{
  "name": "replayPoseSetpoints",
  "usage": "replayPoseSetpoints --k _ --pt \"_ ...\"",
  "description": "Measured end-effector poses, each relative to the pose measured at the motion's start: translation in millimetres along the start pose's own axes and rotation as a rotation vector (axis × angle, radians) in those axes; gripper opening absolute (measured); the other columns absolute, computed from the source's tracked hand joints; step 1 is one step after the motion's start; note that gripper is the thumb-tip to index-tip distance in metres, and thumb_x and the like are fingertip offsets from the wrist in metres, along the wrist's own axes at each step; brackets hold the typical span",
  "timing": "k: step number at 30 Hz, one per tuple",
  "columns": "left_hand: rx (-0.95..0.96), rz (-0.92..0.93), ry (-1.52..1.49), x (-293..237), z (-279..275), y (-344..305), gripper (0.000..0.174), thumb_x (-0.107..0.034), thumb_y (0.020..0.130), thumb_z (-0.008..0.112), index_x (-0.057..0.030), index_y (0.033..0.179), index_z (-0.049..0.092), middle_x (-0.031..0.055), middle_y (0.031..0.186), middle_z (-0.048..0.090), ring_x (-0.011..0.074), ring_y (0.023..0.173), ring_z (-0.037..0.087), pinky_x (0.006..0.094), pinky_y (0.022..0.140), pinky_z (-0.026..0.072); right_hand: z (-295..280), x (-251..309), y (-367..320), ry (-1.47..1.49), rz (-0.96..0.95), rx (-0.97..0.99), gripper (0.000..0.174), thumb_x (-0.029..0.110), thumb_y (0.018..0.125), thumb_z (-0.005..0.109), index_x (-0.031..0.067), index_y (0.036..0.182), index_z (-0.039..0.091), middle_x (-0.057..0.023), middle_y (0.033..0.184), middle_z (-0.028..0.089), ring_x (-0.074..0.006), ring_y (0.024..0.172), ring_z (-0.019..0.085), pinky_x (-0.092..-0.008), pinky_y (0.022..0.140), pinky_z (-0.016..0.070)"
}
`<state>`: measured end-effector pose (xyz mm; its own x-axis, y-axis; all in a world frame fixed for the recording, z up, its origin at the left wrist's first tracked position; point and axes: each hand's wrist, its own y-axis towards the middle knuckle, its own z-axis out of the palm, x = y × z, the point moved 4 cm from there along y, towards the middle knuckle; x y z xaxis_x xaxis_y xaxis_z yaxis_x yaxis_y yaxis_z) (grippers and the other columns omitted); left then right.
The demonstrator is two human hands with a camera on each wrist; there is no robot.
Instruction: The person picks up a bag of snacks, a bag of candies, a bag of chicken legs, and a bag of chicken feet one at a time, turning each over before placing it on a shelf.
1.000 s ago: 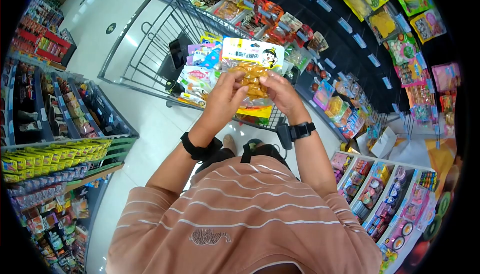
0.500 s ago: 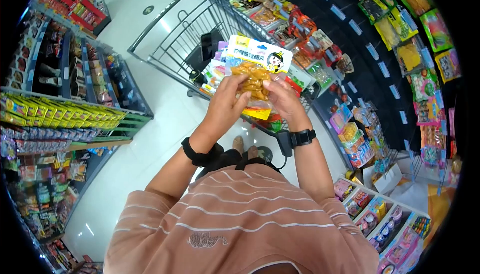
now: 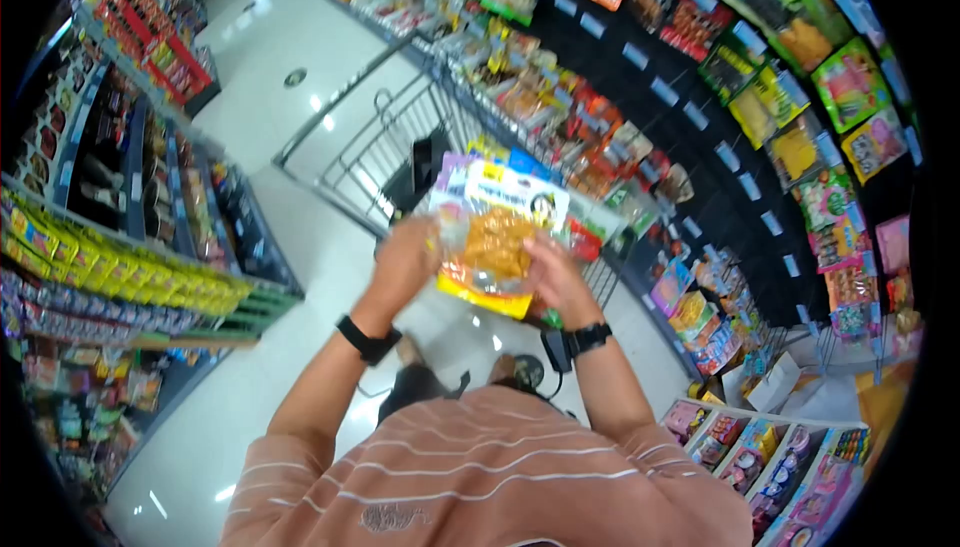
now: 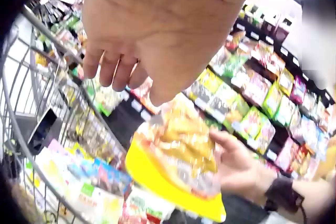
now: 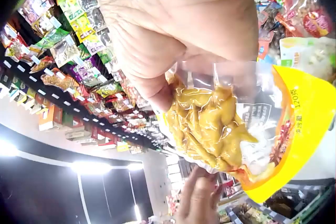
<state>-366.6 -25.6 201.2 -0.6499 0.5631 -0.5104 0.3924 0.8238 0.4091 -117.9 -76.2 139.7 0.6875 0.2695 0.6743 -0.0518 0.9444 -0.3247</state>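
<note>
A clear snack packet (image 3: 497, 242) of golden-brown pieces, with a white cartoon header and a yellow bottom edge, is held up over the shopping cart (image 3: 352, 97). My right hand (image 3: 557, 282) pinches its right side; in the right wrist view the thumb lies against the clear plastic. My left hand (image 3: 405, 262), blurred, is at the packet's left edge. In the left wrist view, the left hand (image 4: 163, 29) extends its fingers above the packet (image 4: 181, 150), not wrapped round it.
Several colourful packages (image 4: 89, 182) and a dark phone-like object (image 4: 44, 129) are at the cart. Shelves of bagged snacks (image 3: 600, 117) line the right side. Racks with yellow packets (image 3: 120, 257) stand at left, beside the pale floor (image 3: 225, 402).
Both hands held the packet's sides before; now the left hand has come away to the left. The packet appears lower in the head view and is tilted, still in the right hand.
</note>
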Motion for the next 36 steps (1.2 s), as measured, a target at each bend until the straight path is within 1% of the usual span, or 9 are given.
replayPoseSetpoints --k 2,4,7,8,12,15,16,31,36 --pt "0.208 0.163 -0.064 5 36 -12 0.037 -0.026 0.084 0.068 -0.0028 0.112 0.060 0.0183 0.105 0.062 0.0357 0.099 0.059 0.0458 0.085 0.0474 0 2 -4 0.013 -0.043 -0.084 0.049 0.009 0.090 0.064 -0.0024 0.134 0.045 -0.0090 0.124 0.058 -0.0192 0.115 0.057 -0.0324 0.101 0.0450" --pt "0.461 0.090 0.014 16 64 -26 0.048 -0.035 0.084 0.067 -0.0048 0.120 0.057 0.0181 0.112 0.060 0.0341 0.108 0.056 0.0450 0.094 0.0415 4 6 -18 -0.009 -0.061 -0.150 0.047 0.008 0.091 0.063 -0.0019 0.134 0.046 -0.0085 0.124 0.059 -0.0185 0.115 0.057 -0.0322 0.101 0.0447" --pt "0.415 0.311 0.068 53 105 -53 0.049 -0.038 0.084 0.066 -0.0054 0.120 0.058 0.0171 0.113 0.060 0.0336 0.107 0.056 0.0451 0.096 0.0395 6 5 -33 -0.005 -0.218 -0.241 0.046 0.008 0.092 0.062 -0.0015 0.134 0.046 -0.0086 0.123 0.059 -0.0184 0.114 0.057 -0.0330 0.101 0.0446" --pt "0.335 0.382 0.105 67 115 -57 0.041 -0.039 0.086 0.064 -0.0072 0.112 0.062 0.0135 0.104 0.062 0.0304 0.102 0.057 0.0442 0.094 0.0392 9 5 -39 0.009 -0.224 -0.265 0.043 0.008 0.092 0.061 -0.0008 0.132 0.048 -0.0085 0.123 0.059 -0.0184 0.114 0.057 -0.0335 0.101 0.0440" --pt "0.331 0.397 0.138 95 124 -48 0.026 -0.039 0.087 0.062 -0.0126 0.091 0.064 0.0054 0.086 0.062 0.0231 0.090 0.057 0.0412 0.083 0.0394 22 2 -61 -0.023 -0.321 -0.322 0.037 0.008 0.092 0.058 0.0002 0.128 0.050 -0.0092 0.124 0.059 -0.0203 0.117 0.055 -0.0356 0.105 0.0407" --pt "0.342 0.355 0.165 99 123 -42 0.028 -0.040 0.086 0.063 -0.0126 0.090 0.064 0.0048 0.085 0.061 0.0228 0.087 0.057 0.0406 0.081 0.0392 23 -6 -72 0.021 -0.347 -0.375 0.039 0.006 0.093 0.055 -0.0004 0.130 0.048 -0.0105 0.127 0.057 -0.0223 0.121 0.054 -0.0367 0.107 0.0397" --pt "0.333 0.364 0.166 101 122 -38 0.028 -0.040 0.086 0.063 -0.0125 0.090 0.064 0.0045 0.084 0.060 0.0228 0.085 0.057 0.0406 0.081 0.0391 24 -7 -74 -0.030 -0.372 -0.383 0.040 0.010 0.093 0.052 -0.0009 0.131 0.047 -0.0116 0.131 0.057 -0.0255 0.124 0.052 -0.0423 0.110 0.0368" --pt "0.474 0.339 0.248 192 101 31 0.029 -0.043 0.088 0.059 -0.0151 0.093 0.064 0.0024 0.086 0.063 0.0223 0.087 0.061 0.0444 0.087 0.0381 18 16 -20 0.056 -0.357 -0.345 0.041 0.010 0.094 0.053 -0.0027 0.133 0.046 -0.0117 0.133 0.054 -0.0244 0.124 0.052 -0.0398 0.109 0.0371" --pt "0.476 0.358 0.213 238 87 62 0.032 -0.044 0.090 0.056 -0.0134 0.089 0.064 0.0050 0.087 0.065 0.0251 0.087 0.060 0.0420 0.080 0.0369 17 18 -2 0.064 -0.341 -0.350 0.043 0.011 0.093 0.055 -0.0021 0.133 0.044 -0.0128 0.132 0.055 -0.0259 0.123 0.053 -0.0416 0.107 0.0397"
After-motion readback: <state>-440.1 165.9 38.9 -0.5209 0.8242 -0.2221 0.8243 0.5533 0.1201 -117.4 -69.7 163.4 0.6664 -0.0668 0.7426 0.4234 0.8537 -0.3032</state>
